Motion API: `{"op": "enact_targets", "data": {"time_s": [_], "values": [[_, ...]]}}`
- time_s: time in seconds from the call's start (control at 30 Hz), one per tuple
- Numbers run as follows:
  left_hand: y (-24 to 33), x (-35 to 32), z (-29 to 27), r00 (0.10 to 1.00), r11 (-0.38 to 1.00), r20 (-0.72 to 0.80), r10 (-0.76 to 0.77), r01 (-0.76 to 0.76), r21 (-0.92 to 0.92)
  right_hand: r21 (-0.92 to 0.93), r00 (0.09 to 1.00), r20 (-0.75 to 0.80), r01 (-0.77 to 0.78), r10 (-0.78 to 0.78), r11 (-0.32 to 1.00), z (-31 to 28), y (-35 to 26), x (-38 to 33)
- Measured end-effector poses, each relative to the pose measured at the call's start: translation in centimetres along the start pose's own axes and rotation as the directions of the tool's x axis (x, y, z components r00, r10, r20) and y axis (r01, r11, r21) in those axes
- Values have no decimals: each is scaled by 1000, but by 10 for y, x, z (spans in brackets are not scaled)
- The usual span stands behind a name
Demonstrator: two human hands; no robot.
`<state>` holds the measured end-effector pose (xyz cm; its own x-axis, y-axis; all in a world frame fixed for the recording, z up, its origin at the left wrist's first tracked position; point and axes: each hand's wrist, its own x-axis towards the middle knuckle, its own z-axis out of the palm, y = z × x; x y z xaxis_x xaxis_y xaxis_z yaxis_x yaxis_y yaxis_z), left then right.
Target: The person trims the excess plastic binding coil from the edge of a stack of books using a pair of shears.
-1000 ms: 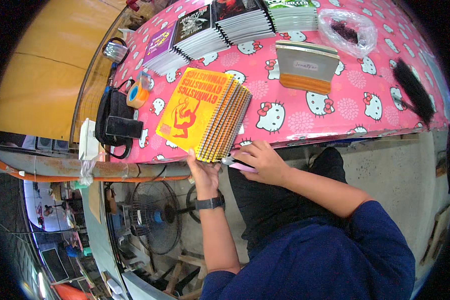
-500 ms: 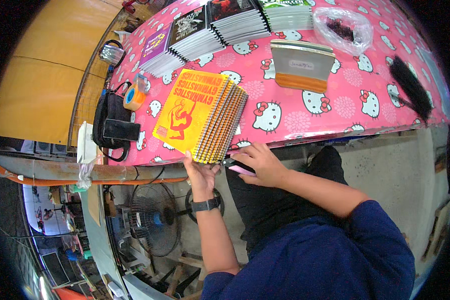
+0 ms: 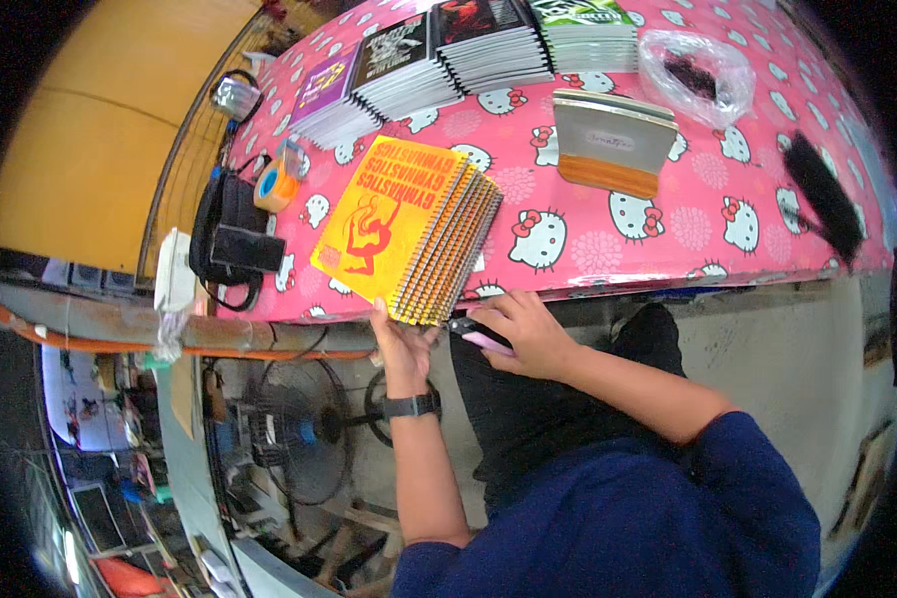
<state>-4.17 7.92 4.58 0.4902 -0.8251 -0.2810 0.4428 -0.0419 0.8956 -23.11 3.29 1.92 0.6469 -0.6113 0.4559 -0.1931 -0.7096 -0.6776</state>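
A stack of yellow spiral-bound notebooks (image 3: 377, 224) with red print lies at the table's near edge, its coils facing right. My left hand (image 3: 403, 354) grips the near corner, thumb on the top cover and fingers under the stack. In my right hand (image 3: 530, 334) is a pair of pliers (image 3: 488, 341) with pink and black handles, fingers wrapped round them. Their dark jaws point left, close to the coil ends at the stack's bottom corner. Whether the jaws touch a wire is too small to tell.
Several piles of bound notebooks (image 3: 409, 75) line the far side. A grey-and-brown board bundle (image 3: 613, 145), a plastic bag with dark bits (image 3: 696, 75) and black coils (image 3: 822, 194) lie to the right. Leftward are a tape dispenser (image 3: 276, 187), black pouch (image 3: 231, 214) and fan (image 3: 304, 434).
The view has shifted slightly, so the table's things appear a little lower and to the right. Both hands keep about the same hold on the notebooks and pliers.
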Motion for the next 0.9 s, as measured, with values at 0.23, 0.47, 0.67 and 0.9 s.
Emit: {"op": "enact_targets", "data": {"time_s": [0.23, 0.47, 0.67, 0.9], "values": [[-2, 1, -2, 996, 999, -78, -47, 47, 5, -76, 990, 4, 138, -138, 987, 0, 6, 5], [-7, 4, -4, 996, 999, -89, -13, 8, -49, 477, 652, 670, -745, 355, 467, -2, 21, 14], [-8, 6, -6, 998, 998, -56, -2, -1, -58, 167, 983, 134, -144, 122, 975, -2, 1, 4], [-8, 6, -6, 1000, 989, 8, 14, -12, -148, -111, 999, 42, -4, 9, 994, -2, -9, 2]]}}
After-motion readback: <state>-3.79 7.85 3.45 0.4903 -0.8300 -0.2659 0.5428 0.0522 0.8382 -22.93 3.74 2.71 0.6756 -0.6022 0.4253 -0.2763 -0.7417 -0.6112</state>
